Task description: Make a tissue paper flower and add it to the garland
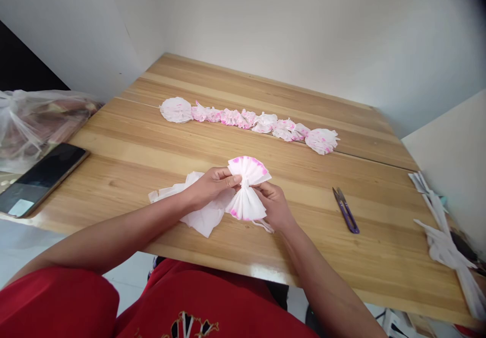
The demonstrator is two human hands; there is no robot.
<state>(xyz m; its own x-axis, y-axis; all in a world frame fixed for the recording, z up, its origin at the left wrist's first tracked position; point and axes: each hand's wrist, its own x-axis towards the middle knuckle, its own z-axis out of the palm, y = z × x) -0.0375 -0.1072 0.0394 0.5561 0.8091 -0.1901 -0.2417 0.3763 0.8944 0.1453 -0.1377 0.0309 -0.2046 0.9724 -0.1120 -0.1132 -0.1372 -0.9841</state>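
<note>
Between my two hands is a pleated tissue paper bow [246, 201], white with pink edges, pinched in at its middle and fanned out above and below. My left hand [212, 186] grips it near the centre, thumb on top. From the other side my right hand [275, 203] holds it at the middle, with its fingers partly hidden behind the paper. Under my left wrist a loose white tissue sheet [205, 219] lies on the table. A thin white strip [265, 225] shows below my right hand.
A row of crumpled pink-and-white paper flowers [237, 118] stretches across the wooden table [152, 140]. Purple-handled thread snips [346, 211] lie at right. White paper strips [442, 241] rest by the right edge. A phone [43, 178] and a plastic bag [34, 125] are at left.
</note>
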